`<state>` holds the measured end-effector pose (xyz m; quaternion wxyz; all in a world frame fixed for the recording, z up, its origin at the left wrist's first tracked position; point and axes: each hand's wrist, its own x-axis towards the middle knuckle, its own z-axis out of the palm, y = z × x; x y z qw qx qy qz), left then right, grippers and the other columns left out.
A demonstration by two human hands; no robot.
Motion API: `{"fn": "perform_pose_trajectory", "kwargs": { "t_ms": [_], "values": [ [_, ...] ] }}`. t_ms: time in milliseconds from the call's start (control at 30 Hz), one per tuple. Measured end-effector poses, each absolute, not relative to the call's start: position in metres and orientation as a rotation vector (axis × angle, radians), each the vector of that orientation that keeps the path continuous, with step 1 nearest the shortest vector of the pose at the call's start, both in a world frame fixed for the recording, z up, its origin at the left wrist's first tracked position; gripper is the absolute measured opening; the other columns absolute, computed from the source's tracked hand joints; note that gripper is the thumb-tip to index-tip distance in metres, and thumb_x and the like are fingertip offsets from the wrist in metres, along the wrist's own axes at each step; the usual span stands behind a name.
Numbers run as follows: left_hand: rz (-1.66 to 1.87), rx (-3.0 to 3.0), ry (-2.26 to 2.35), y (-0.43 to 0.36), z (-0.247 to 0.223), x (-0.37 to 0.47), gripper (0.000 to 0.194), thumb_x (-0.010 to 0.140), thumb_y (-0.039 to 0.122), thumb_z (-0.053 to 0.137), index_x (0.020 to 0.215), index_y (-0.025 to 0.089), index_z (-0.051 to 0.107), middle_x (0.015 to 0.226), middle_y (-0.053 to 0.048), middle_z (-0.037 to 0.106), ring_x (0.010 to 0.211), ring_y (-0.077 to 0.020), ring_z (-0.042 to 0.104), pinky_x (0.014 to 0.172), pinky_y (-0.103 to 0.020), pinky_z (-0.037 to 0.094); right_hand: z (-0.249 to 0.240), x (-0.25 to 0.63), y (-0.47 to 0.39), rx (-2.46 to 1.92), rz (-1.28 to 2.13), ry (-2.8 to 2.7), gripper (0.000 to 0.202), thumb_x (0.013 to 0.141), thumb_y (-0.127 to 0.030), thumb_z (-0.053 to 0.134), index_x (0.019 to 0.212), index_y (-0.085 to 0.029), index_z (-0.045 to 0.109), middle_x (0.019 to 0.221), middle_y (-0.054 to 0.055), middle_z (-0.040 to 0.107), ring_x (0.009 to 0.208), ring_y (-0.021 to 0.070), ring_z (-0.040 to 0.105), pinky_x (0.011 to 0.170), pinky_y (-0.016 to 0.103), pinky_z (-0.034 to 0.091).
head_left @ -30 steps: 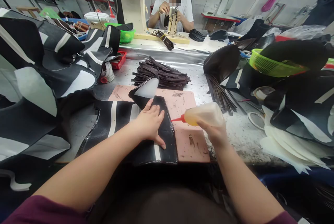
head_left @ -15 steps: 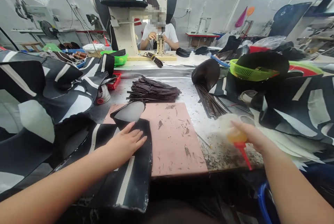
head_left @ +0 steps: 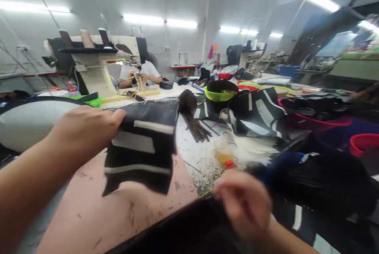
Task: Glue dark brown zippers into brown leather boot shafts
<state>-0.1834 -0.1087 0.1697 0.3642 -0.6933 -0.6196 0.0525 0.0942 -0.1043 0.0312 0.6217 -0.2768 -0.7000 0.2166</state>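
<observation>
My left hand [head_left: 89, 125] is closed on the edge of a black piece with pale strips [head_left: 142, 143], which hangs above the pink board [head_left: 118, 210]. My right hand [head_left: 244, 202] is blurred, its fingers curled, near the front edge of the table; whether anything is in it cannot be made out. Just beyond that hand stands a clear bottle of yellow liquid with a red tip [head_left: 224, 154], on the stained table top. A bundle of thin dark strips [head_left: 197, 125] lies behind the hanging piece.
Green basket [head_left: 219, 94] and black pieces with white patches [head_left: 256, 113] are at the back right. A dark heap [head_left: 319, 187] stands at the right, near a red basket [head_left: 363, 143]. Across the table a person [head_left: 151, 71] works at a sewing machine [head_left: 94, 68].
The view has swung right and up. My left hand has lifted the black piece off the board. My right hand has let go of the bottle and moved nearer the table's front edge.
</observation>
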Motion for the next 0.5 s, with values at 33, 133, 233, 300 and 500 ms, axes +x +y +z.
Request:
{"fn": "perform_pose_trajectory", "kwargs": {
  "t_ms": [33,133,233,300,500],
  "values": [
    [0.173,-1.736,-1.531,-0.106,0.173,-0.163,0.019,0.074,0.009,0.035,0.072,0.014,0.054,0.060,-0.005,0.060,0.059,-0.0223,0.058,0.055,-0.029,0.036,0.038,0.080,-0.115,-0.507,0.746,-1.751,0.027,0.073,-0.026,0.057,0.091,-0.045,0.063,0.071,-0.003,0.068,0.061,0.0228,0.064,0.055,0.039,0.054],
    [0.163,-1.680,-1.396,-0.104,0.171,-0.099,0.024,0.076,0.008,0.032,0.072,0.012,0.055,0.060,-0.009,0.059,0.061,-0.0255,0.059,0.057,-0.034,0.038,0.060,0.037,-0.117,-0.372,1.314,-1.559,0.036,0.075,-0.039,0.054,0.111,-0.040,0.055,0.108,-0.002,0.064,0.097,0.0250,0.061,0.075,0.044,0.054],
    [0.048,-1.758,-1.351,-0.106,0.163,-0.050,0.033,0.077,0.006,0.028,0.079,0.007,0.061,0.059,-0.012,0.058,0.061,-0.0259,0.059,0.061,-0.038,0.041,0.086,0.015,-0.091,-0.317,1.462,-1.162,0.038,0.083,-0.047,0.031,0.112,-0.034,0.052,0.116,-0.005,0.059,0.108,0.0202,0.055,0.079,0.044,0.053],
    [-0.059,-1.826,-1.285,-0.109,0.157,-0.033,0.038,0.077,0.007,0.028,0.093,0.003,0.062,0.072,-0.017,0.063,0.072,-0.0285,0.060,0.069,-0.044,0.043,0.103,0.018,-0.073,-0.413,1.459,-0.973,0.037,0.084,-0.046,0.028,0.105,-0.028,0.053,0.111,-0.002,0.061,0.106,0.0186,0.056,0.077,0.041,0.054],
    [-0.339,-2.210,-0.778,-0.140,0.112,-0.018,0.055,0.074,0.014,0.033,0.127,0.015,0.044,0.116,-0.008,0.058,0.121,-0.0292,0.040,0.106,-0.050,0.026,0.150,0.078,-0.030,-0.734,0.964,-0.835,0.022,0.083,-0.044,0.041,0.093,-0.025,0.049,0.100,-0.005,0.065,0.094,0.0132,0.061,0.083,0.032,0.051]
  ]
}}
